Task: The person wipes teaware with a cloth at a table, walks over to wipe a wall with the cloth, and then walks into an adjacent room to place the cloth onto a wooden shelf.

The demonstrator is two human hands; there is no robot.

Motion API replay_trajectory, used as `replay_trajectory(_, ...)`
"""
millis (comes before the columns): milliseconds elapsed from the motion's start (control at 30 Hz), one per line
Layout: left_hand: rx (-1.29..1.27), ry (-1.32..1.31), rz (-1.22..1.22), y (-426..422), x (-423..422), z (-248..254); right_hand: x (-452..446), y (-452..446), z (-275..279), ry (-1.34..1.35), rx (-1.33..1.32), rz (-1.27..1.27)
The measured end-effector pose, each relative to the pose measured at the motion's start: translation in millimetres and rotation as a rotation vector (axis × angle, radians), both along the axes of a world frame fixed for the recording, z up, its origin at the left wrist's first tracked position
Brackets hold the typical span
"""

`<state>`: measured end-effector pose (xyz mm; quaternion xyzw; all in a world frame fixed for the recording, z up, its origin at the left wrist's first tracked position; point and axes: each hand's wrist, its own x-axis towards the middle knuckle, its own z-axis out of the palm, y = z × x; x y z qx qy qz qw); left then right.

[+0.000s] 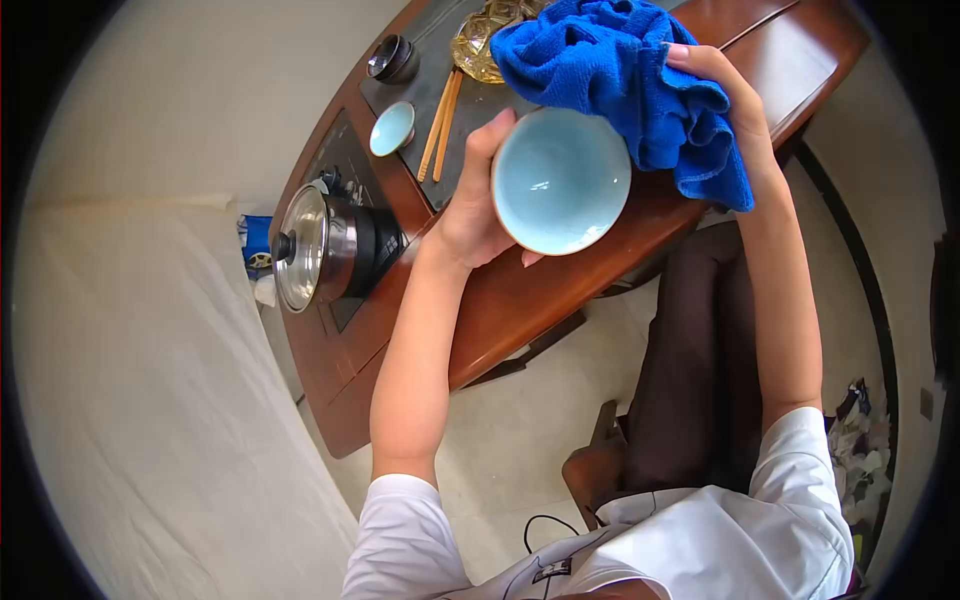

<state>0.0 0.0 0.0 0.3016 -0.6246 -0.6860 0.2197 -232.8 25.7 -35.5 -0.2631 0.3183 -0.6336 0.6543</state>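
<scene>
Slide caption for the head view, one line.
Left hand holding a pale blue bowl, right hand a blue cloth, at a wooden table.

Lidded pot [318, 245], small blue cup [392, 130], chopsticks [448, 128] and amber glassware [478, 48] on wooden table [500, 320].

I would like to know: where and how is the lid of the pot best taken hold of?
Probably by the black knob, coming from above and closing around it, since it stands up from the middle of the glass lid. The left hand holds a bowl and the right hand a blue cloth, so one should be freed first.
</scene>
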Motion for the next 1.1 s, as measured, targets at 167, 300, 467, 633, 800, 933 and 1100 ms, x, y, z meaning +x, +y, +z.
replay_trajectory(167,0.064,-0.068,0.034,6.2,-2.6,1.8,-3.8,-3.6,-9.9,-0.022,-0.005,0.027)
replay_trajectory(300,0.055,0.008,0.148,10.0,-5.6,-7.5,7.4,8.5,9.4,0.231,-0.335,-0.036)
replay_trajectory(467,-0.008,0.072,0.222,9.7,-9.6,-18.1,12.3,25.5,33.1,0.720,-0.725,-0.151)
replay_trajectory(633,-0.029,0.171,0.288,6.1,-14.3,-9.5,25.9,33.9,39.3,1.043,-0.989,-0.173)
replay_trajectory(800,0.177,0.421,0.501,-4.2,-10.1,-2.5,29.4,28.6,30.0,1.201,-0.798,-0.314)
replay_trajectory(933,0.284,0.502,0.611,-5.2,-9.1,0.0,25.1,19.6,25.9,1.107,-0.630,-0.438)
replay_trajectory(1100,0.275,0.458,0.544,-6.7,-10.9,-2.9,25.7,15.7,20.9,1.023,-0.399,-0.469)
